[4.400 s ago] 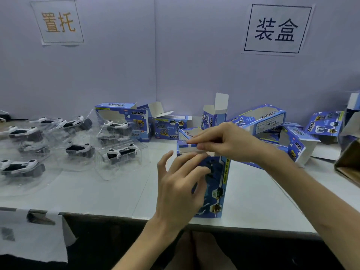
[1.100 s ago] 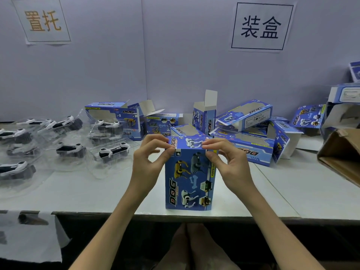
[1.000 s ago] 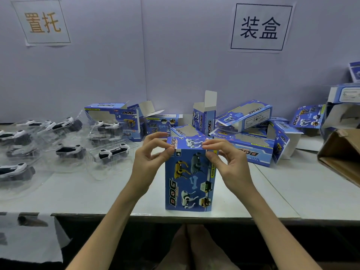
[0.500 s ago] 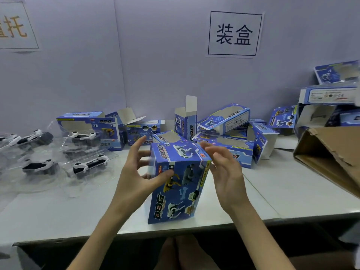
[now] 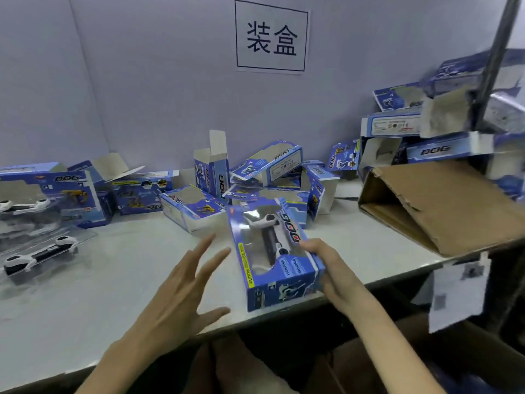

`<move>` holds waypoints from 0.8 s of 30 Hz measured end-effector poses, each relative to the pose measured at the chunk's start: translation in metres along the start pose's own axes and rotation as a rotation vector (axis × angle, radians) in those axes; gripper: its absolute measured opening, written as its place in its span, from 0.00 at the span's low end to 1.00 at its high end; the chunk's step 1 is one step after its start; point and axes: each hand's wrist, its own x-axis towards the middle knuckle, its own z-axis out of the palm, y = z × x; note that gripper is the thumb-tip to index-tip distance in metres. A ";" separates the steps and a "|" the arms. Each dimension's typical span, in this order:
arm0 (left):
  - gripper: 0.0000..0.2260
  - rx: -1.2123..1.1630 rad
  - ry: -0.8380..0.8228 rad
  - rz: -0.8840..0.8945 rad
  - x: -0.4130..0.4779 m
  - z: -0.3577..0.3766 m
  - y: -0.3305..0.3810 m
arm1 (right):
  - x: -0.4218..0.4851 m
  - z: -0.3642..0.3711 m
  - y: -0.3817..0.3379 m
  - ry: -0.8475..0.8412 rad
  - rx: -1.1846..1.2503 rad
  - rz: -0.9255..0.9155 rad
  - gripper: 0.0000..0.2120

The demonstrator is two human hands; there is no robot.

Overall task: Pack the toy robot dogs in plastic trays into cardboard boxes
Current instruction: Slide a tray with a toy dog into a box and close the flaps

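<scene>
A closed blue "DOG" box [image 5: 272, 251] lies tilted above the table's front edge, window side up, with a white and black robot dog visible inside. My right hand [image 5: 331, 268] grips its right side near the lower corner. My left hand [image 5: 184, 288] hovers to the left of the box with fingers spread, not touching it. Robot dogs in clear plastic trays [image 5: 39, 253] lie at the far left of the white table [image 5: 113, 280].
Several empty blue boxes [image 5: 267, 169] lie jumbled along the back wall, some with flaps up. A brown cardboard carton [image 5: 443, 206] lies on its side at the right, with more blue boxes [image 5: 443, 149] stacked above it. A dark pole [image 5: 494, 58] crosses the upper right.
The box has gone from standing upright to lying window side up. My left hand let go and opened. The view has swung to the right.
</scene>
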 end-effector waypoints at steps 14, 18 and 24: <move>0.25 -0.122 -0.222 -0.390 -0.021 0.019 -0.030 | 0.087 -0.048 0.007 0.314 -0.438 -0.337 0.19; 0.20 -0.048 -0.280 -0.400 -0.020 0.019 -0.029 | 0.100 -0.029 0.034 0.283 -0.648 -0.244 0.26; 0.17 -0.013 -0.313 -0.410 -0.019 0.017 -0.025 | 0.130 -0.014 0.002 0.437 -0.991 -0.520 0.36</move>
